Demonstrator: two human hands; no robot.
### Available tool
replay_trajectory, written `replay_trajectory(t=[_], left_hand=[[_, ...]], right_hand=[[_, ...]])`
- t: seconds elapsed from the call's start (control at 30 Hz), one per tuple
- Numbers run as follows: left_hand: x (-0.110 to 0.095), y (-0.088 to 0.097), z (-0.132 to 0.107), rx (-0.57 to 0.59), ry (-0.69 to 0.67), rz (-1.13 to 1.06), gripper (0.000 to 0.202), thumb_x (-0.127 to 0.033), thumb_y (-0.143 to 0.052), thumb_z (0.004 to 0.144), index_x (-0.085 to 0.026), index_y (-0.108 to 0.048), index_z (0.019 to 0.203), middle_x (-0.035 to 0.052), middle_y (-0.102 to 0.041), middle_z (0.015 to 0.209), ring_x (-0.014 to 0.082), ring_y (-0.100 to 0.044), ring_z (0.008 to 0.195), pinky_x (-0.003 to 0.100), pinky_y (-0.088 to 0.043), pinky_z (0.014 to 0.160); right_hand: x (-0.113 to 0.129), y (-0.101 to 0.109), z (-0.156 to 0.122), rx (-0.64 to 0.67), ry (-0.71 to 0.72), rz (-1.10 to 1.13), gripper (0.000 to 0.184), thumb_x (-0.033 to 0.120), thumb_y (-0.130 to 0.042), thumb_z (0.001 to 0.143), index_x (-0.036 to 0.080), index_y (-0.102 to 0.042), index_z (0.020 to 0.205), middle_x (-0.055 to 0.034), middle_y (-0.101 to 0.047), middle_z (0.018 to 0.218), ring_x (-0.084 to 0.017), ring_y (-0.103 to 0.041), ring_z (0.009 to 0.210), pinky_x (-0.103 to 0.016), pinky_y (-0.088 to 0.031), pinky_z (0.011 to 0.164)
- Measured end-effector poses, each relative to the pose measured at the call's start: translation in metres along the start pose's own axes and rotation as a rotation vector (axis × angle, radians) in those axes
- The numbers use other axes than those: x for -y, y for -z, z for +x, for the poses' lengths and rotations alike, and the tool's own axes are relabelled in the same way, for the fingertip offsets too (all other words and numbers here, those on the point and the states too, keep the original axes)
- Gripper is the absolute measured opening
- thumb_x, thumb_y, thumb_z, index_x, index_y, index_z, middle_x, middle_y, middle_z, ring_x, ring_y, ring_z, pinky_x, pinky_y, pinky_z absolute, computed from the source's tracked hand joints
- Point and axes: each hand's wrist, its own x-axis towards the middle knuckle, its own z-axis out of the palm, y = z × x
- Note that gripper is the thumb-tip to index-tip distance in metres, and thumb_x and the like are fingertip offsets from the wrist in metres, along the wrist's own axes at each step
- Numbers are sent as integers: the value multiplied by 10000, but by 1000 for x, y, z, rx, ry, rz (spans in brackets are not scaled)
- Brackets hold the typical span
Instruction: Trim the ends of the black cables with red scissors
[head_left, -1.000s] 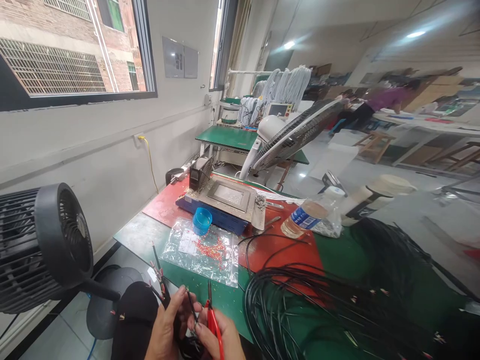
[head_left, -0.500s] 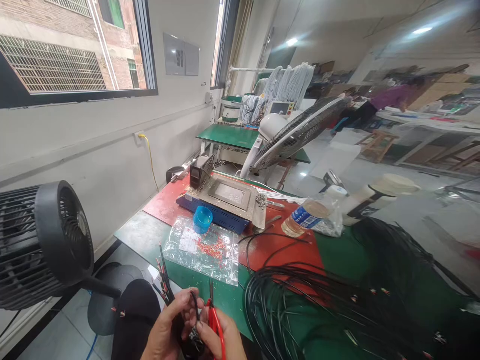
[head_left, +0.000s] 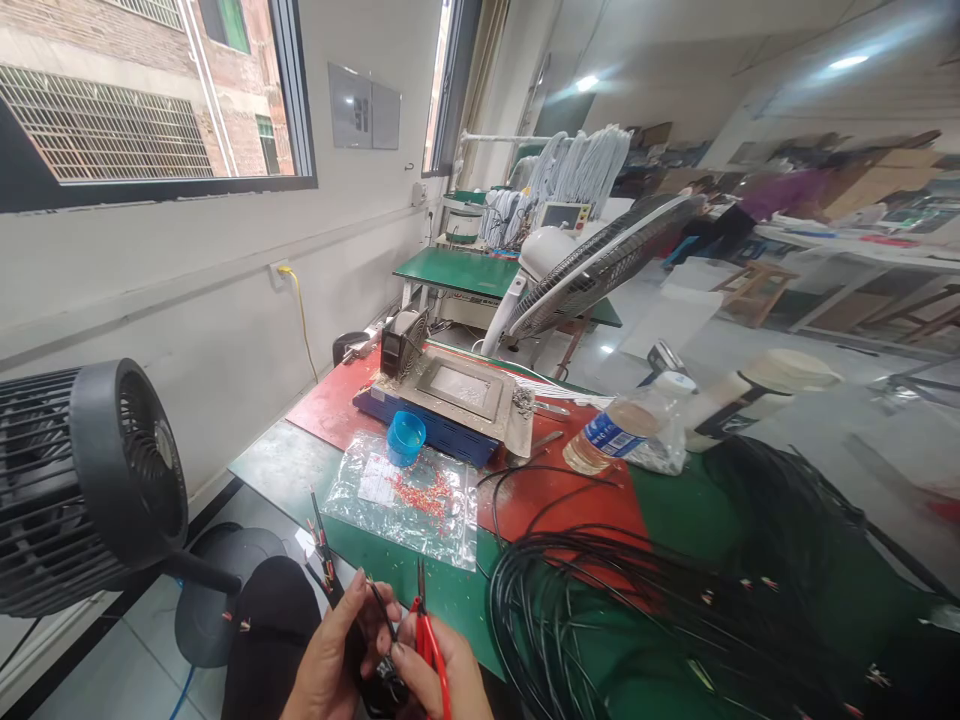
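At the bottom edge, my left hand [head_left: 334, 655] is closed around a bunch of black cables [head_left: 324, 550] whose stripped coloured ends stick up past my fingers. My right hand [head_left: 442, 670] grips red-handled pliers [head_left: 426, 635], their dark tips pointing up beside one thin black wire [head_left: 381, 612] pinched between both hands. Both hands hover just in front of the green table's near edge [head_left: 450, 600].
A large tangle of black cables [head_left: 637, 620] covers the table to the right. A clear plastic bag with small red parts [head_left: 409, 500], a blue cap [head_left: 406, 437], a blue-and-grey machine [head_left: 450, 400] and a plastic bottle [head_left: 619, 435] lie further back. A black fan [head_left: 90, 480] stands at left.
My hands shifted slightly; the cable bunch in my left hand tilted a little, and the thin wire between the hands moved. The pliers stay upright in my right hand.
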Motion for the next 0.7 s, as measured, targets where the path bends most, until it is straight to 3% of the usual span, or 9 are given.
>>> replay_trajectory(t=[0.37,0.7], left_hand=[[6,-12,-3,-145,-200,164,353,-439,-628,712,-101,-680,804,35,-634,623,46,-440,427,162,-283,374],[11,-9,0,-221,-299,150,349,-444,-706,628,-118,-678,750,-10,-594,529,31,-394,393,158,-300,382]], right_hand=[[-17,9,3,-81,-3,-106,487,621,-673,614,144,-599,675,-47,-604,639,-166,-551,594,-280,-449,600],[-22,10,3,-38,42,-131,473,608,-661,642,141,-595,679,5,-472,573,-106,-416,532,-242,-400,539]])
